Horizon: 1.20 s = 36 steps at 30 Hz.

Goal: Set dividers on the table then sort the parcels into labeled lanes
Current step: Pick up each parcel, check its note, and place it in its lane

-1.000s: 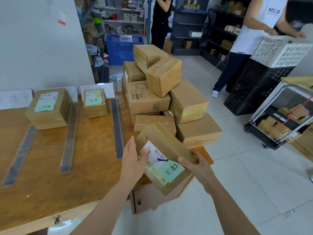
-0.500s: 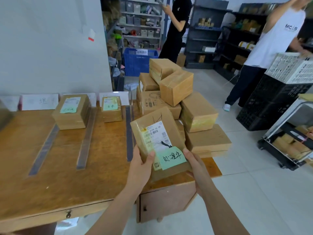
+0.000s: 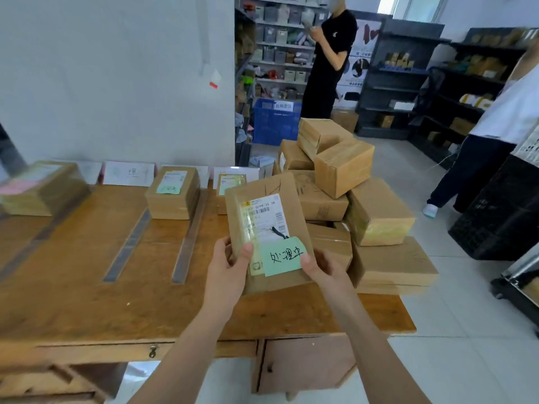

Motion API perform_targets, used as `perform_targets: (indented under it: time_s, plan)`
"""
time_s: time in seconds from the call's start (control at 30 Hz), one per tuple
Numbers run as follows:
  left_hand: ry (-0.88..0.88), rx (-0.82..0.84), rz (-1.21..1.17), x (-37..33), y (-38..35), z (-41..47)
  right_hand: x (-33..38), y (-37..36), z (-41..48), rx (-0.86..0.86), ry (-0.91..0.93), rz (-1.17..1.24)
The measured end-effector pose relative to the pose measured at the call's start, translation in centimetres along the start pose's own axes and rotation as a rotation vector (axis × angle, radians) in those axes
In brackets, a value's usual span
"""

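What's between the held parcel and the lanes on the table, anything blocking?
Nothing visible blocks it. Both the left hand and right hand hold the parcel up over the table. The near ends of the lanes between the dividers lie bare; sorted parcels sit only at the far ends, by the label cards.

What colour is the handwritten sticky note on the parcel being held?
Light green, with black handwriting: the sticky note on the held parcel, in the head view.
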<state>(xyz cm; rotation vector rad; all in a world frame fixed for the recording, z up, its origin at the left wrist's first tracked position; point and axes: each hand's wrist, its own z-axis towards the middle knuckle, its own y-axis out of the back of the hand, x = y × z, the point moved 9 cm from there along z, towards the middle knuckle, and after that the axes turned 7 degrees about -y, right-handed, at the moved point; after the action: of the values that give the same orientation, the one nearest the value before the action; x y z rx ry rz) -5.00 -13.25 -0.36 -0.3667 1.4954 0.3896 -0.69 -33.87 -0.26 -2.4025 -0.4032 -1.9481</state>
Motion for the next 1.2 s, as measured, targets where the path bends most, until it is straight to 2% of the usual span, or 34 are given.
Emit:
perform_targets:
  time_s: [0.23, 0.77, 1.2]
  plan:
    - [-0.056, -0.095, 0.015, -1.0, 8.4, 1.1, 2.2, -8.3, 0.5, 0.042, 0.069, 0.04]
    - [-0.135, -0.159, 0.101, -0.6, 31.4, 5.2, 5.7, -32.6, -0.3, 0.15, 0.139, 0.096]
    - [-0.128, -0.238, 0.148, -1.1, 40.1, 14.6, 8.9, -43.5, 7.4, 0.116, 0.134, 0.033]
